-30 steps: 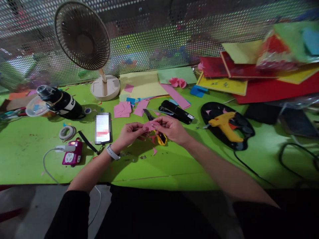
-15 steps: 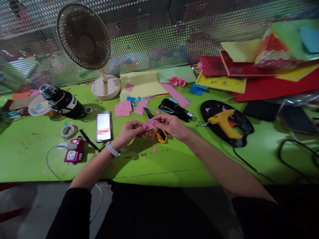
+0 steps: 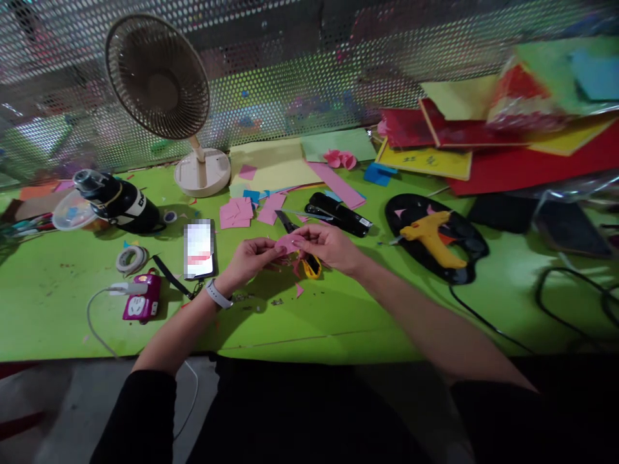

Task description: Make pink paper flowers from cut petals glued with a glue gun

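Between my two hands is a small piece of pink paper (image 3: 289,243), held just above the table. My left hand (image 3: 249,263) pinches its left end, and my right hand (image 3: 326,247) pinches the right end between thumb and finger. Under and behind the hands lie scissors with yellow handles (image 3: 311,266), partly hidden by the right hand. Pink paper scraps (image 3: 299,290) are scattered below. A pile of cut pink paper pieces (image 3: 236,212) lies beyond my left hand. Past my right hand rests a black stapler (image 3: 338,214).
A yellow glue gun (image 3: 432,238) sits on a black palette-shaped tray (image 3: 464,274). To the left are a phone (image 3: 198,250), a tape roll (image 3: 131,259), a purple power adapter (image 3: 142,296) and a black bottle (image 3: 123,205). A fan (image 3: 202,173) and coloured sheets stand or lie behind.
The pink paper has shifted within my fingertips and now shows a rounder outline. Both hands keep their pinch on it. The camera view has moved slightly.
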`<state>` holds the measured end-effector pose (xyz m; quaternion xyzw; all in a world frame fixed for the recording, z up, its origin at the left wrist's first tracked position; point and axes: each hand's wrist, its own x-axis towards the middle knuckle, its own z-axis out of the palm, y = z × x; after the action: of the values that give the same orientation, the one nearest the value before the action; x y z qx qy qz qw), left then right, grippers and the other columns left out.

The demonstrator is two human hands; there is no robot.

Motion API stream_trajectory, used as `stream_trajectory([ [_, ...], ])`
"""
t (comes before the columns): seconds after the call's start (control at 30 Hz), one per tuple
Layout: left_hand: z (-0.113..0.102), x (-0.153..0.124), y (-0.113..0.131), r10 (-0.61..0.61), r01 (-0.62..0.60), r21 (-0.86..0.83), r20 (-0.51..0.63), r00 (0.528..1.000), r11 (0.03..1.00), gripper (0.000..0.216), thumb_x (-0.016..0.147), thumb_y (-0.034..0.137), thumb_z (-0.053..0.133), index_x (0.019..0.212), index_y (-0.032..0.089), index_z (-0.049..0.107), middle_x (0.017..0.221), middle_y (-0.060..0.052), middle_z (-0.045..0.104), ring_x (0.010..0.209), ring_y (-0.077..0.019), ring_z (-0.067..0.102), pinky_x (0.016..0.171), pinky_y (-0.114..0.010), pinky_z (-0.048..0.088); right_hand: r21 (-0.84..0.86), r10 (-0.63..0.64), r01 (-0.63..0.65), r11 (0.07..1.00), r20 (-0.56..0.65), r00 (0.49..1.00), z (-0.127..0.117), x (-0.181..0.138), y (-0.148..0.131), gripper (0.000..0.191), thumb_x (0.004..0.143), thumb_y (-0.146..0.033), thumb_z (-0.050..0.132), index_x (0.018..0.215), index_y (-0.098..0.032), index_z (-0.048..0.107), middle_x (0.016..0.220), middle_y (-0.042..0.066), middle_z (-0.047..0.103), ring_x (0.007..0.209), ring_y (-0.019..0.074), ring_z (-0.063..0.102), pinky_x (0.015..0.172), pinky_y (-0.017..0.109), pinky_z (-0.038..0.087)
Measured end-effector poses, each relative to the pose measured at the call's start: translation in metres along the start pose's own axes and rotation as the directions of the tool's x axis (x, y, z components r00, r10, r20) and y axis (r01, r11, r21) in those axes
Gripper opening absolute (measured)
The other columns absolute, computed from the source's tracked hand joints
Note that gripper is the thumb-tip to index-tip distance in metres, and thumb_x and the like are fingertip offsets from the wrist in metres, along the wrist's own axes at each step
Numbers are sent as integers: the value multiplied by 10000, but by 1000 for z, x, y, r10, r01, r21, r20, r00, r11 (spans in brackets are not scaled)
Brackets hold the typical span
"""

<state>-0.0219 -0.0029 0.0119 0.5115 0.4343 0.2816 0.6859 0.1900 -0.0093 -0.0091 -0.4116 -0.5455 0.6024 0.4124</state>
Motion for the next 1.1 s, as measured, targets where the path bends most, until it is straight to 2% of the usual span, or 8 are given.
stream_trajectory([
  [0.13, 0, 0, 1, 2, -2, 5, -1, 1000, 1000, 403, 727, 458, 813, 883, 103, 703, 770, -64, 752, 630, -106, 697, 623, -218, 578, -70, 36, -35, 997, 9, 999, -3, -1, -3, 422, 796, -495, 725, 1038, -156, 662, 794, 24, 701, 604, 115, 637, 534, 240, 514],
  [0.23, -3, 0, 4, -7, 7, 6, -28, 1000, 1000, 387, 728, 443, 818, 873, 104, 704, 768, -68, 754, 618, -100, 692, 622, -213, 577, -314, 51, -58, 948, -31, 998, -11, -3, -12, 461, 868, -572, 609, 1077, -164, 659, 852, 59, 715, 625, 145, 648, 524, 262, 492],
  [0.37, -12, 0, 9, -11, 10, -7, -60, 998, 1000, 359, 729, 410, 827, 869, 103, 703, 799, -82, 760, 634, -109, 704, 600, -207, 578, -805, 33, -140, 577, -149, 988, -13, -9, -26, 448, 904, -591, 543, 1009, -178, 677, 794, 75, 716, 651, 197, 654, 552, 301, 462],
  [0.43, -19, 0, 9, -7, 5, -17, -69, 998, 1000, 359, 720, 399, 836, 871, 101, 704, 812, -88, 763, 663, -121, 717, 616, -218, 591, -921, 90, -163, 355, -141, 986, -9, -13, -29, 439, 892, -583, 571, 1012, -173, 671, 792, 88, 717, 680, 226, 662, 554, 313, 452],
  [0.5, -26, -2, 7, -6, 3, -33, -82, 997, 999, 361, 709, 391, 845, 871, 100, 704, 804, -87, 764, 676, -128, 722, 641, -231, 601, -959, 142, -142, 243, -110, 984, -3, -17, -27, 463, 900, -583, 559, 1059, -159, 654, 871, 117, 728, 729, 251, 675, 567, 329, 463],
  [0.77, -38, -8, 1, -20, 5, -108, -137, 990, 994, 354, 677, 376, 863, 829, 110, 685, 756, -64, 756, 639, -123, 707, 631, -236, 593, -958, 141, -129, 257, -95, 985, 21, -3, -12, 473, 877, -367, 601, 1286, -136, 553, 1157, 185, 689, 824, 255, 686, 659, 359, 512],
  [0.93, -35, -8, 1, -15, 2, -93, -136, 991, 996, 348, 685, 385, 853, 826, 115, 684, 759, -61, 755, 625, -124, 701, 628, -244, 592, -946, 104, -133, 297, -106, 989, 39, 26, -12, 439, 867, -337, 604, 1254, -133, 570, 1097, 162, 694, 899, 273, 672, 687, 361, 519],
  [1.1, -36, -8, -1, -6, -7, -101, -122, 993, 995, 347, 687, 391, 853, 814, 116, 684, 761, -60, 756, 621, -121, 696, 630, -243, 590, -963, 44, -154, 223, -148, 988, 23, 30, -15, 372, 997, -296, 406, 1293, -145, 573, 1099, 160, 710, 855, 231, 690, 683, 329, 514],
])
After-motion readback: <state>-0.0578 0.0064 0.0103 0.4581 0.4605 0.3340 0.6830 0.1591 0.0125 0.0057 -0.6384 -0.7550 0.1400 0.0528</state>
